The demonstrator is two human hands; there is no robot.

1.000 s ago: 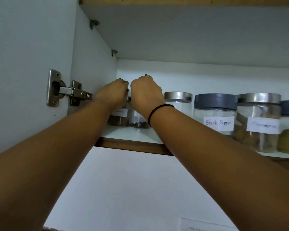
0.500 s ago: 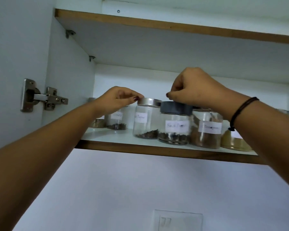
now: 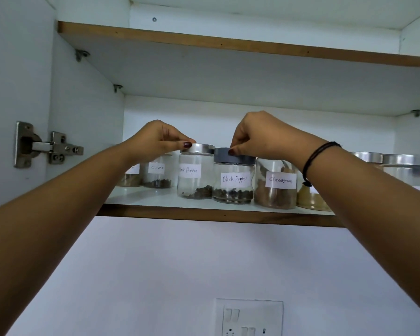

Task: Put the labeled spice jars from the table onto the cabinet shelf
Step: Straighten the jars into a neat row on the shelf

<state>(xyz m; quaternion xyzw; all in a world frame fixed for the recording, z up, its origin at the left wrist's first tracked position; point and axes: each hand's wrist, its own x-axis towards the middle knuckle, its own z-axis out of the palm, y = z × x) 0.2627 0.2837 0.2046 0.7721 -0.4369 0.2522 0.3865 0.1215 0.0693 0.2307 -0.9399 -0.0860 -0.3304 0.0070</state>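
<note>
Pinching lids with curled fingers [image 3: 178, 139], the left hand [image 3: 155, 139] is gripping the silver-lidded Black Pepper jar [image 3: 195, 177], the right hand [image 3: 260, 135] the grey-lidded Black Pepper jar [image 3: 233, 184], side by side mid-frame on the shelf [image 3: 155, 212].

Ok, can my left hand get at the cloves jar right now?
Probably yes: the left hand pinches the silver-lidded Black Pepper jar just beside the cloves jar, with nothing between; it must let go first.

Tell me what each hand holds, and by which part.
The left hand pinches the silver-lidded Black Pepper jar by its lid's edge; the right hand grips the grey-lidded Black Pepper jar by its lid.
</note>
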